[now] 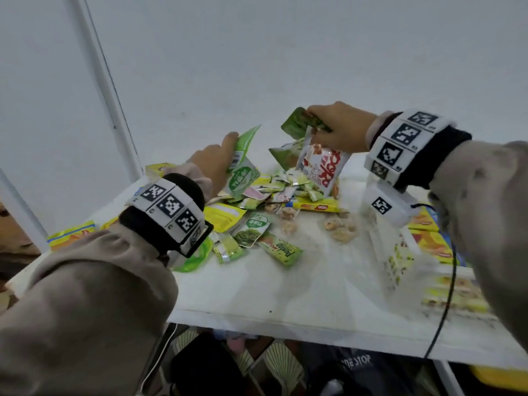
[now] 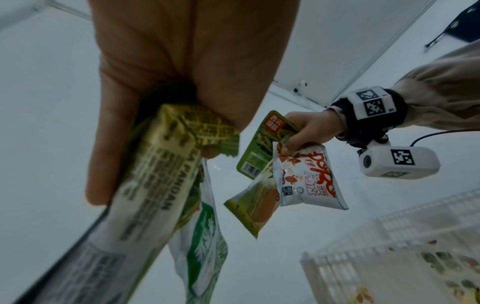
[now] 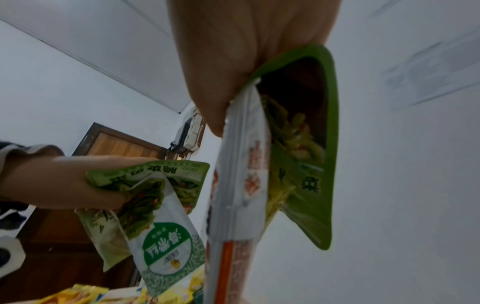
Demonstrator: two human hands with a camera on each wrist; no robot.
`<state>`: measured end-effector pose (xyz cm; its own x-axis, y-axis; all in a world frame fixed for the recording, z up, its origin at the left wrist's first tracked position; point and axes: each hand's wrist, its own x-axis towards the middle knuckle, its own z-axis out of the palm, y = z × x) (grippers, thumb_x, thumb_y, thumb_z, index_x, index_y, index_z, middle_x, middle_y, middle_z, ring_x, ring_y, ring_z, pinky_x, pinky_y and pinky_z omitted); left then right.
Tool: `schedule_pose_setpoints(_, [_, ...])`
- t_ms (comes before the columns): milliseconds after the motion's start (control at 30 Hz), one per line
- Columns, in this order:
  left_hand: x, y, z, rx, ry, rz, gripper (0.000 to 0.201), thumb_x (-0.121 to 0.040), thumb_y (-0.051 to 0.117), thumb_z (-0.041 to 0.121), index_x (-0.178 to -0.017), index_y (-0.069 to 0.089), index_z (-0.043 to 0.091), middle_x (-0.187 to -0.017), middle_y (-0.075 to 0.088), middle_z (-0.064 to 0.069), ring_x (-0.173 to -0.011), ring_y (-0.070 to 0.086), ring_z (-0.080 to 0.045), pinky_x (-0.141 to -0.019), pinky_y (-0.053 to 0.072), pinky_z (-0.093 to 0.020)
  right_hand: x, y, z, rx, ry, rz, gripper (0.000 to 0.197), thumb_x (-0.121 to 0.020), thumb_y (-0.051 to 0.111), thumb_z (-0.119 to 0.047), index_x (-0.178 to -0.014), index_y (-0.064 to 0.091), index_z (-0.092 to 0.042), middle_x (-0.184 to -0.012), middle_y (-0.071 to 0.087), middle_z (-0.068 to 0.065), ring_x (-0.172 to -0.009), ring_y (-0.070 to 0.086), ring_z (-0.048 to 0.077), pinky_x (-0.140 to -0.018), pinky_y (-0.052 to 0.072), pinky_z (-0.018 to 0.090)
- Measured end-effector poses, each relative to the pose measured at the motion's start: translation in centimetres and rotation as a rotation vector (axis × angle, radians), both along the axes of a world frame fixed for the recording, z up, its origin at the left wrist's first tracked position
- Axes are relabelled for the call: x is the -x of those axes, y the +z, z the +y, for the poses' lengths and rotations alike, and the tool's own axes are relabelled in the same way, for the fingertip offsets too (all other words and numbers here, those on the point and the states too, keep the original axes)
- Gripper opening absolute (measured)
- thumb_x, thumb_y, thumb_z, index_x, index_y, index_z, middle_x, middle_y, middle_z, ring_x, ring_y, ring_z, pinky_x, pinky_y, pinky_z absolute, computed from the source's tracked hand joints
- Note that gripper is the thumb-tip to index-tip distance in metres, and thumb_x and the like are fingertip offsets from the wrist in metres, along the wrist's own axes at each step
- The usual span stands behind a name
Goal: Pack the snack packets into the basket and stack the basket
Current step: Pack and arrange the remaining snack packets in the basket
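Both hands hang above a heap of snack packets (image 1: pixel 274 192) on the white table (image 1: pixel 285 290). My left hand (image 1: pixel 228 155) grips a green-and-white packet (image 1: pixel 243 172) together with a pandan bar (image 2: pixel 155 174). My right hand (image 1: pixel 317 124) pinches a bunch by the top edges: a green packet (image 1: pixel 295 121), a white-and-red packet (image 1: pixel 323 167) and an olive one (image 2: pixel 254 205). The white lattice basket (image 1: pixel 377 247) stands at the right, below my right wrist, blurred, with some packets inside.
Loose packets (image 1: pixel 251 232) and clear bags of biscuits (image 1: pixel 340 227) lie on the middle of the table. Yellow boxes sit at the right edge (image 1: pixel 428 238) and far left (image 1: pixel 71 232). A white wall rises behind; bags lie under the table.
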<state>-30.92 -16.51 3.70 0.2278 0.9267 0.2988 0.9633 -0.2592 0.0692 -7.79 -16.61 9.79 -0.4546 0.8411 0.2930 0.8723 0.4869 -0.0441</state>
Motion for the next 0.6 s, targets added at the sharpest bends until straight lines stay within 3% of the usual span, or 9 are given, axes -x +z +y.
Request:
schedule_pose_setpoints(300, [-14.5,5.5,-1.9,-0.194,-0.238,-0.086,0.064,-0.09,0.044,0.008,-0.145,0.012,0.015,-0.109,0.055,-0.024,-0.094,0.055,-0.04,-0.07,0.033,-0.035,-14.4,4.3,-4.4,-0.159,-0.183,0.05,0.023,-0.091,0.047,-0.008,-0.111,0.049,0.002,-0.091,0.051,0.009,-0.08,0.05,0.022,-0.069,0.038,0.029])
schedule_pose_setpoints(467, [-24.4,6.4,-2.3,-0.194,-0.328,-0.092,0.061,-0.09,0.04,0.006,-0.144,0.012,0.012,-0.094,0.051,-0.016,-0.077,0.048,-0.03,-0.067,0.035,-0.036,-24.0,3.5,-5.7,-0.103,-0.301,0.01,0.019,-0.091,0.048,-0.009,-0.108,0.049,-0.001,-0.089,0.053,0.01,-0.077,0.051,0.023,-0.067,0.037,0.028])
schedule_pose_setpoints(600, [-31.0,5.6,-2.2,-0.158,-0.367,-0.083,0.059,-0.09,0.04,0.007,-0.143,0.015,0.012,-0.096,0.053,-0.018,-0.075,0.047,-0.028,-0.065,0.037,-0.035,-29.8,1.7,-5.9,-0.05,-0.349,-0.028,0.022,-0.091,0.047,-0.009,-0.11,0.048,0.002,-0.088,0.054,0.012,-0.075,0.051,0.023,-0.065,0.037,0.028])
